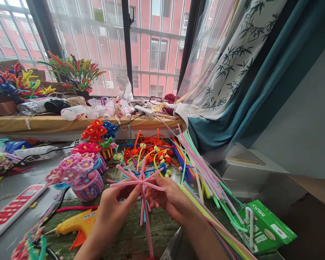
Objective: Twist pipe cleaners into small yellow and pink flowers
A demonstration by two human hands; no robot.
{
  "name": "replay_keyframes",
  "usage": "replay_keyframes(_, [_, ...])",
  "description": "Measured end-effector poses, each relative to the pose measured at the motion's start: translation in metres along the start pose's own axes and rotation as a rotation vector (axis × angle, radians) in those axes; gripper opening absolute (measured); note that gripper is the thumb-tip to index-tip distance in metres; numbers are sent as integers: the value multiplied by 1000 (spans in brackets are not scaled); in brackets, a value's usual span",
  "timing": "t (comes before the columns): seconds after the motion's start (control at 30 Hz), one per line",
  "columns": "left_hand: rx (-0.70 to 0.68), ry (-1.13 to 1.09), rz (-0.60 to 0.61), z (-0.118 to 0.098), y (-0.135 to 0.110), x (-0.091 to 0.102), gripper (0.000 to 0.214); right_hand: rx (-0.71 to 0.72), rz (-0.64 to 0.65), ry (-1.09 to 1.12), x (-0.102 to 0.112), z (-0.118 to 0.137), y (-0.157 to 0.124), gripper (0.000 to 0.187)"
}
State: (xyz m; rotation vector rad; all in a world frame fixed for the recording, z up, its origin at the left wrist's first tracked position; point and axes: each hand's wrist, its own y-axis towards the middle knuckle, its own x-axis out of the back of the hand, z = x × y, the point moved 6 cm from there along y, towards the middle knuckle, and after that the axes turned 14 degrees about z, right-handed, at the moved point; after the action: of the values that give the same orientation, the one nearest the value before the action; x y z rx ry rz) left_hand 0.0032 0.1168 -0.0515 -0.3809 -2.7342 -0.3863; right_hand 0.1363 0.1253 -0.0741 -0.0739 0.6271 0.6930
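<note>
My left hand (116, 207) and my right hand (169, 198) meet above the green table, both pinching a bundle of pink pipe cleaners (142, 182). The stems fan out like a star above my fingers, and a few hang down between my hands toward the table edge. Just behind the bundle lie loose orange, yellow and blue pipe cleaner pieces (151, 151). A long sheaf of pastel pipe cleaners (206, 180) runs diagonally past my right wrist.
A yellow glue gun (76, 225) lies left of my left forearm. Finished pipe cleaner flower pots (86, 177) stand at the left. Also here: a red and white remote (13, 209), a green box (265, 225), scissors (172, 247), and a cluttered windowsill (56, 122).
</note>
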Motion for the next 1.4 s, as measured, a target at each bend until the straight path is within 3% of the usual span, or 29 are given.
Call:
replay_keyframes(0.13, [166,-229,32,-1,-1,-1,29,36,34,-127,1,1,1,36])
replay_keyframes(0.27, [209,-284,84,-3,-2,-3,28,62,29,-258,-1,2,1,36])
replay_keyframes(0.6, [239,-276,93,-5,-3,-8,28,77,-197,-357,6,7,-1,37])
replay_keyframes(1.07, [191,-174,94,-7,2,-6,35,127,-212,-535,9,9,-1,34])
replay_keyframes(1.4, [41,131,106,-6,3,-5,28,140,-248,-630,8,14,-4,32])
